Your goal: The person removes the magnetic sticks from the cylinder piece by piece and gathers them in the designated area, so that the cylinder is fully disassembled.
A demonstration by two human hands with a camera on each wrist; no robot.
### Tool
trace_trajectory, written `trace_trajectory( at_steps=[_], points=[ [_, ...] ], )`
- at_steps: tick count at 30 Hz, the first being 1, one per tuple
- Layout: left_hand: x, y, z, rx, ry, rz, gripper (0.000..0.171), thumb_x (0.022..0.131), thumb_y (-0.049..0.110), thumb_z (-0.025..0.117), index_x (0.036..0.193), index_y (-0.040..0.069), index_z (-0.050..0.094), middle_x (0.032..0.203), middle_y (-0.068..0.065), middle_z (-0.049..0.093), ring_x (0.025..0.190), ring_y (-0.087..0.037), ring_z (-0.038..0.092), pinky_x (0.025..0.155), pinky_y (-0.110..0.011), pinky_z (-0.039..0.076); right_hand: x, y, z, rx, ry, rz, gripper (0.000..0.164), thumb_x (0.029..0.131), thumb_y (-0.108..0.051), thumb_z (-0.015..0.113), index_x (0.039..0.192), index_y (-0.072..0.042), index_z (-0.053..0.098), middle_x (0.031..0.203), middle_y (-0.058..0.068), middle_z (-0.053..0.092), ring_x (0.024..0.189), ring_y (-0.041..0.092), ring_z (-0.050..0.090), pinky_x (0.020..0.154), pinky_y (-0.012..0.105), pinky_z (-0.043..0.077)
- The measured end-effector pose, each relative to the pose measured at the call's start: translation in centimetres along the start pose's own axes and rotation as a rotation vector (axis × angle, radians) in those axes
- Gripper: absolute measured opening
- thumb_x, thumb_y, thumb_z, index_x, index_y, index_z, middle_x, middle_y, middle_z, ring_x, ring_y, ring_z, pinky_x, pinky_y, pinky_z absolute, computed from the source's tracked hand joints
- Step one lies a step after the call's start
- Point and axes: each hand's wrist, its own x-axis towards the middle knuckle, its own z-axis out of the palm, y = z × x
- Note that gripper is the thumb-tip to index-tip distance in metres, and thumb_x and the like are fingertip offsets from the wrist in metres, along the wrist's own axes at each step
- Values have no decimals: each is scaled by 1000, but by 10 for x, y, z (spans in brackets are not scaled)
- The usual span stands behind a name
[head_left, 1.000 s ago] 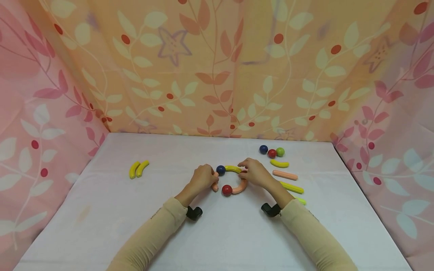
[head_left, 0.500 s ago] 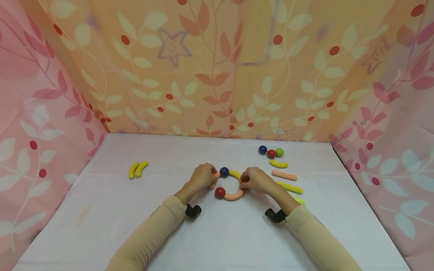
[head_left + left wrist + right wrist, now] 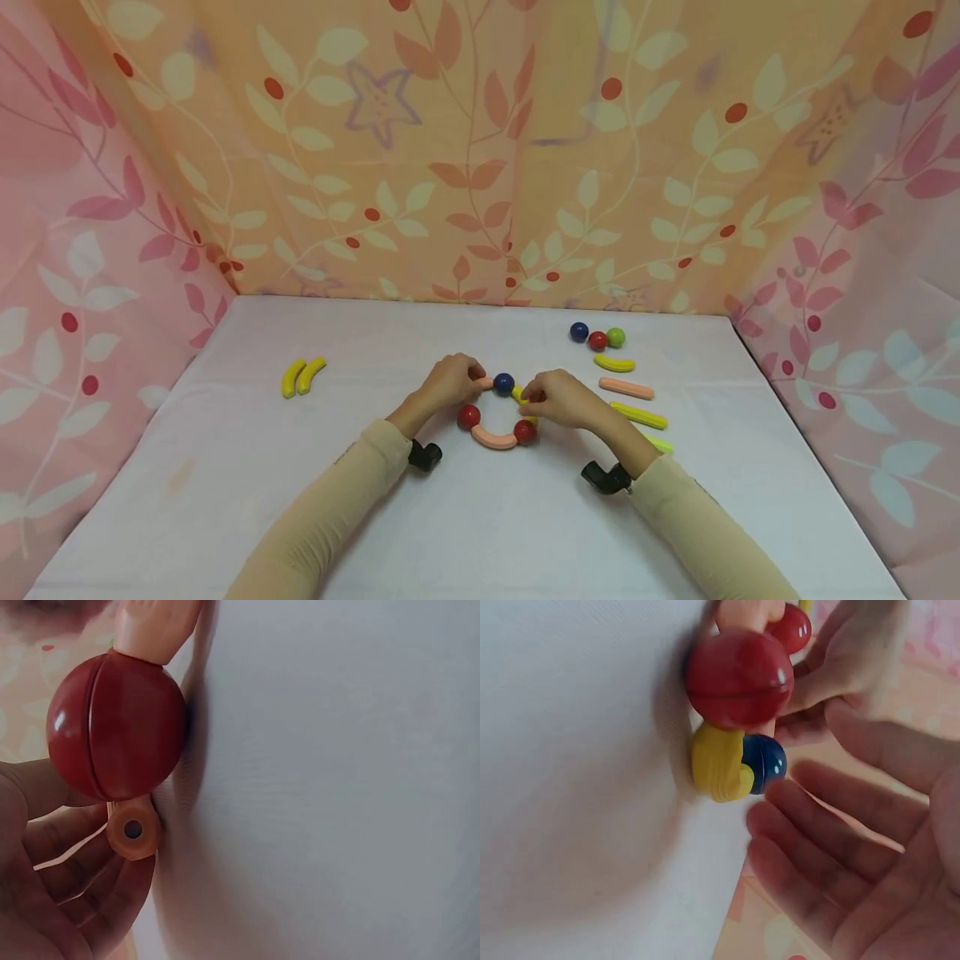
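Curved magnetic rods and balls form a ring in front of me. My left hand point(image 3: 450, 382) pinches a peach curved magnetic rod point(image 3: 486, 383), which meets the blue ball point(image 3: 504, 384). In the left wrist view that rod's free end, with a dark round magnet, lies beside the left red ball point(image 3: 116, 727). Another peach curved rod point(image 3: 493, 438) joins this ball to a right red ball point(image 3: 526, 431). Between that one and the blue ball runs a yellow curved rod point(image 3: 716, 761). My right hand point(image 3: 555, 398) is close beside it, fingers extended and apart from it in the right wrist view.
Two yellow curved rods point(image 3: 303, 377) lie at the left. At the back right sit a blue, a red and a green ball point(image 3: 616, 337). Nearer on that side are a yellow curved rod point(image 3: 614, 364), a straight peach rod point(image 3: 627, 388) and yellow rods point(image 3: 638, 415).
The ring has turned clockwise: the blue ball shifted right, the left red ball moved left. My right hand has let go of the right red ball, now uncovered.
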Motion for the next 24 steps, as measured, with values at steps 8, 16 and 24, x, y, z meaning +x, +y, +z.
trace_trajectory(
  at_steps=[8,16,24],
  points=[
    [2,2,0,33,-15,-10,24,87,25,74,103,7,74,92,-5,70,78,-18,57,66,-26,47,36,-4,3,-29,43,56,34,87,-17,72,118,-4,69,101,9,69,88,18,59,75,27,54],
    [4,5,2,56,-30,-35,19,86,21,75,100,10,75,93,-4,70,82,-20,54,72,-29,45,55,-5,12,-59,19,76,36,87,-14,74,120,-2,67,113,12,69,99,21,61,94,38,54],
    [5,8,-1,88,-37,-30,17,86,19,74,100,9,75,93,-4,69,82,-21,55,76,-32,47,60,-6,11,-99,13,58,31,86,-14,75,114,-2,70,108,11,71,98,23,60,96,40,52]
  ],
)
